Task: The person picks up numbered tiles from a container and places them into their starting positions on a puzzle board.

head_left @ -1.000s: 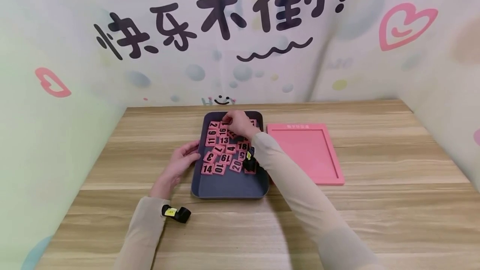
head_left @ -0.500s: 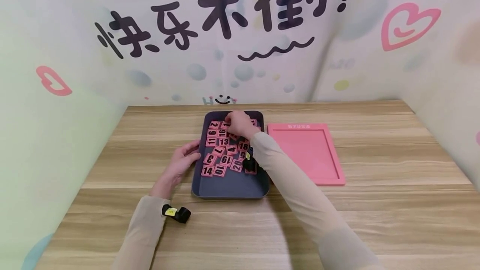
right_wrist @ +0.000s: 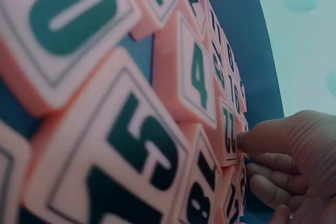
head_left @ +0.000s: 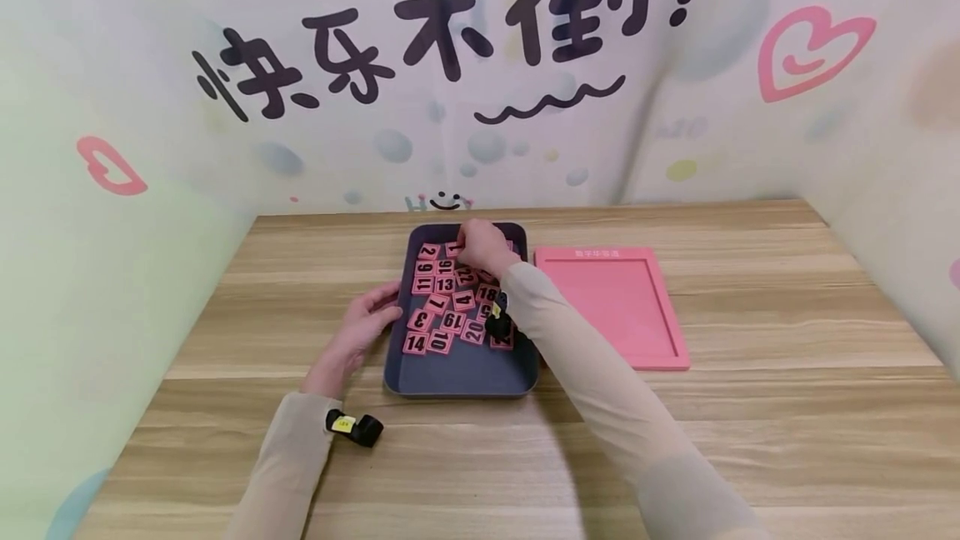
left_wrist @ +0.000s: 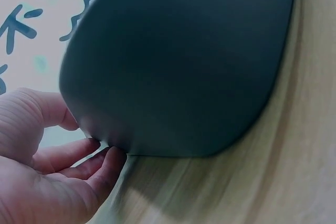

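Tiles in dark tray, several partly hidden behind right sleeve.

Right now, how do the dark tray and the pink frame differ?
The dark tray has rounded corners; the pink frame has squarer ones. Numbered tiles lie in the dark tray; none shows in the pink frame. The left hand touches the dark tray but not the pink frame. Both lie on the wooden table.

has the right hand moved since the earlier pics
Yes, slightly: the right hand has shifted rightward in the head view, judged against the dark tray.
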Demonstrator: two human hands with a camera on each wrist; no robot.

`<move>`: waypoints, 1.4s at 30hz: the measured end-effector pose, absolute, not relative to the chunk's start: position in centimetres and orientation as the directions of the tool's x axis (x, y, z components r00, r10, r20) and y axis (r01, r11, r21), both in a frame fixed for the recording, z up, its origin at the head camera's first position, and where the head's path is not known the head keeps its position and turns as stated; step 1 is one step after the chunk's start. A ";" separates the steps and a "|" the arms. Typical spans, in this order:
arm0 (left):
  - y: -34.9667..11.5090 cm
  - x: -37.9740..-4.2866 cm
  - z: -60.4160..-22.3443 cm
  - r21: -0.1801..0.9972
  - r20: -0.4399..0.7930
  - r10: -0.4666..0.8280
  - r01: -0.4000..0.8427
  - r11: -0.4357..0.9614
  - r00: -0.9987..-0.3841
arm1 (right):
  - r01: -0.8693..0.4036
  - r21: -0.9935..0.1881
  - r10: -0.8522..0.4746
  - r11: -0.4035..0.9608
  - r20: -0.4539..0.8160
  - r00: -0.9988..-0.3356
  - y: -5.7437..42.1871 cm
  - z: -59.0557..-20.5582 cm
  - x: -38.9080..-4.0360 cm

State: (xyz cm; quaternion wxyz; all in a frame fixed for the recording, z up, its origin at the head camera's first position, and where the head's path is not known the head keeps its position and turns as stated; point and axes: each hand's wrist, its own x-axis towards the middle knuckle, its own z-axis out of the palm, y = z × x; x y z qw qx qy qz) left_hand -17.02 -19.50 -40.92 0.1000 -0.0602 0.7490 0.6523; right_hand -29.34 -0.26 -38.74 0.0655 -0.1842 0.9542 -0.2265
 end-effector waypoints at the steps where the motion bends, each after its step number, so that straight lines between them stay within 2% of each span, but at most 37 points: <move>1: -19.5 -17.0 -40.9 0.965 -0.229 0.040 -0.221 0.140 -0.973 | -0.329 -0.452 -0.390 0.829 -0.046 -0.920 -0.2 -38.8 -29.4; 8: -19.3 -17.2 -41.0 0.965 -0.231 0.037 -0.224 0.138 -0.972 | -0.313 -0.418 -0.388 0.853 -0.107 -0.915 0.0 -38.9 -29.5; 15: -19.3 -17.2 -41.1 0.962 -0.232 0.049 -0.221 0.162 -0.972 | -0.303 -0.441 -0.392 0.844 -0.124 -0.911 0.1 -38.8 -29.5; 21: -19.2 -17.1 -41.2 0.960 -0.232 0.046 -0.222 0.172 -0.972 | -0.309 -0.525 -0.401 0.793 -0.066 -0.914 0.8 -38.2 -29.3; 30: -19.2 -17.0 -40.8 0.959 -0.238 0.041 -0.228 0.166 -0.970 | -0.389 -0.608 -0.469 0.692 0.030 -0.883 3.5 -35.8 -28.1; 36: -19.4 -16.9 -40.7 0.956 -0.248 0.030 -0.240 0.169 -0.968 | -0.397 -0.628 -0.444 0.669 0.090 -0.891 6.2 -34.8 -26.7; 42: -19.4 -17.0 -40.9 0.953 -0.254 0.030 -0.244 0.178 -0.967 | -0.311 -0.653 -0.350 0.691 0.074 -0.934 9.7 -34.5 -25.1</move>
